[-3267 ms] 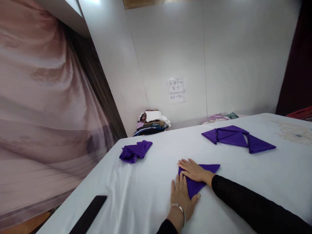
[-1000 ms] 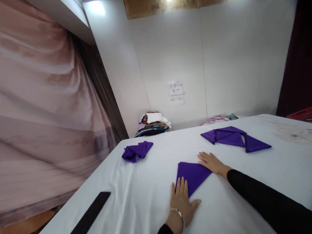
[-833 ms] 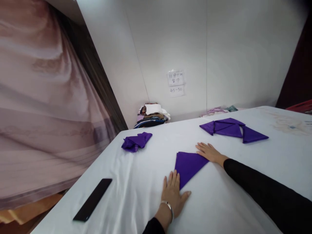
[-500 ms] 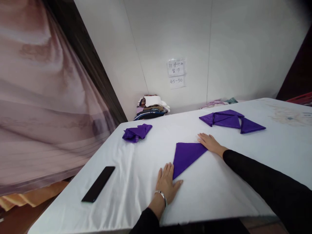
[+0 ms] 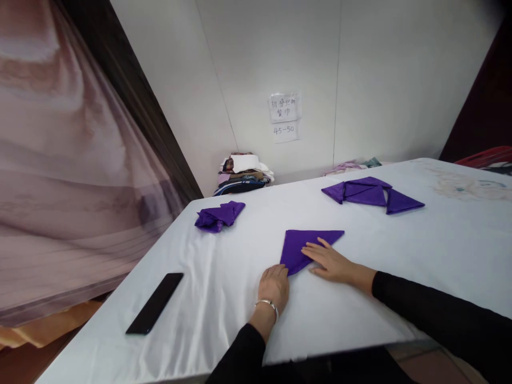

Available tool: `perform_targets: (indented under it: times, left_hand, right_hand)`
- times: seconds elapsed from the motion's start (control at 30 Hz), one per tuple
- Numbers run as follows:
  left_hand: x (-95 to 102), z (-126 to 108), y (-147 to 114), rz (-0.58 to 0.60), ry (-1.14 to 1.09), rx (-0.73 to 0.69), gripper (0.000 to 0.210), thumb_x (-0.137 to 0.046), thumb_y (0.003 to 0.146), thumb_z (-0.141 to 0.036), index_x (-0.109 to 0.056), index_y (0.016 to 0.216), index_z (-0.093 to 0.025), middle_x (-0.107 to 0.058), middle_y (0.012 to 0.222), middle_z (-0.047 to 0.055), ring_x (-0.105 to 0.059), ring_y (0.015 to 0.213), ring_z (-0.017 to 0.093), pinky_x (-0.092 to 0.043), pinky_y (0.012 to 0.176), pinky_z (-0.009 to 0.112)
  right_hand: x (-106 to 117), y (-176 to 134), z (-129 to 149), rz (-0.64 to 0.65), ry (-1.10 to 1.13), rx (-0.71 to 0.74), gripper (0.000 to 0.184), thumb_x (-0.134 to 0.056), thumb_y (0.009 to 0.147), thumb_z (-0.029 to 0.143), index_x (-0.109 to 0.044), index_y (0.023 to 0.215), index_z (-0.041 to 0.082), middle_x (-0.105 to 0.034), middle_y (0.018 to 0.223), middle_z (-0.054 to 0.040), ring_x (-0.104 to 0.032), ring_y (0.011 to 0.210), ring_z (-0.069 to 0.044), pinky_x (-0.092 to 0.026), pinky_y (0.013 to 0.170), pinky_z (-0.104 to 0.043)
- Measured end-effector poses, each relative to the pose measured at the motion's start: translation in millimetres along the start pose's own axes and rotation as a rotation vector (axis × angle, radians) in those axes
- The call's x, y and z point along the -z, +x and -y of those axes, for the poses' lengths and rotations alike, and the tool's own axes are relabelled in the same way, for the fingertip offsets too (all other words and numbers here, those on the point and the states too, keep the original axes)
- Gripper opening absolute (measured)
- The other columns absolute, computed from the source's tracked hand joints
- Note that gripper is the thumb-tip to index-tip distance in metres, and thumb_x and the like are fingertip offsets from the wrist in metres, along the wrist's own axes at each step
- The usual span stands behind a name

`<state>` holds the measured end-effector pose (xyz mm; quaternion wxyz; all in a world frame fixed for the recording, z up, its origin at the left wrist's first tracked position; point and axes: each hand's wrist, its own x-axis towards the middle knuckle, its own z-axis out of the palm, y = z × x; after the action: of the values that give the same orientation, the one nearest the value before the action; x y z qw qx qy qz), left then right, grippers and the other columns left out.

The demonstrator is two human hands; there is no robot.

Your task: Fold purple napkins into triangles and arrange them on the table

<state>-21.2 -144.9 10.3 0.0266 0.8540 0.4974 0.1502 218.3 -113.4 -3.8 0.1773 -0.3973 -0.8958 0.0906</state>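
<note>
Mid-frame, my open right hand (image 5: 330, 264) is touching an already folded cloth (image 5: 295, 247); my left hand (image 5: 274, 288) is lying curled, grip unclear; remaining folds aren't showing.

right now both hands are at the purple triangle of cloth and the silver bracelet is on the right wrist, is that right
Not quite: the head view shows the silver bracelet on the left wrist, not the right. The rest stands: the left hand and the right hand are both at the purple triangle of cloth.
</note>
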Motion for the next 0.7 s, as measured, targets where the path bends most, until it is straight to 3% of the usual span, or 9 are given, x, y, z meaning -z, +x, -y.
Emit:
perform_targets:
  times: [0.2, 0.33, 0.43, 0.57, 0.7]
  left_hand:
    - [11.8, -34.9, -9.1, -0.077, -0.155, -0.038, 0.016, -0.046, 0.077, -0.015, -0.06, 0.082, -0.02, -0.063, 0.08, 0.004, -0.056, 0.081, 0.019, -0.043, 0.079, 0.034]
    - [26.2, -54.3, -11.2, 0.048, -0.464, -0.033, 0.012, -0.051, 0.08, -0.026, -0.061, 0.078, -0.021, -0.064, 0.078, 0.0, -0.057, 0.073, 0.015, -0.044, 0.069, 0.026]
    - [33.4, -49.6, -0.4, 0.149, -0.671, -0.02, 0.03, -0.043, 0.086, -0.04, -0.062, 0.074, -0.021, -0.064, 0.071, -0.002, -0.057, 0.067, 0.012, -0.043, 0.063, 0.023]
    - [23.0, -31.3, 17.1, 0.092, -0.612, 0.012, 0.033, -0.04, 0.087, -0.042, -0.064, 0.08, -0.02, -0.065, 0.077, 0.0, -0.057, 0.071, 0.012, -0.044, 0.067, 0.024]
    - [5.2, -21.0, 20.8, 0.055, -0.557, -0.038, 0.029, -0.042, 0.086, -0.038, -0.065, 0.09, -0.021, -0.066, 0.085, 0.002, -0.058, 0.081, 0.015, -0.045, 0.077, 0.028]
  right_hand:
    - [-7.5, 2.4, 28.6, -0.047, 0.112, 0.11, 0.051, -0.05, 0.081, 0.026, -0.041, 0.131, 0.02, -0.053, 0.125, -0.0101, -0.042, 0.119, -0.024, -0.011, 0.105, -0.053]
    - [-8.4, -15.9, 46.0, -0.078, 0.317, 0.122, 0.038, -0.052, 0.079, 0.021, -0.055, 0.116, 0.023, -0.062, 0.111, -0.0072, -0.052, 0.107, -0.022, -0.029, 0.099, -0.046]
    - [-6.8, -34.0, 58.9, -0.088, 0.509, 0.099, 0.027, -0.048, 0.083, 0.022, -0.061, 0.107, 0.023, -0.064, 0.105, -0.0067, -0.056, 0.101, -0.019, -0.041, 0.09, -0.037]
    - [1.0, -50.9, 68.8, -0.076, 0.741, 0.028, 0.024, -0.048, 0.086, 0.026, -0.063, 0.104, 0.023, -0.066, 0.099, -0.0065, -0.059, 0.092, -0.017, -0.045, 0.083, -0.033]
    - [13.5, -46.8, 56.6, -0.059, 0.991, -0.265, 0.024, -0.057, 0.079, 0.035, -0.066, 0.095, 0.02, -0.068, 0.092, -0.0043, -0.062, 0.084, -0.019, -0.048, 0.079, -0.035]
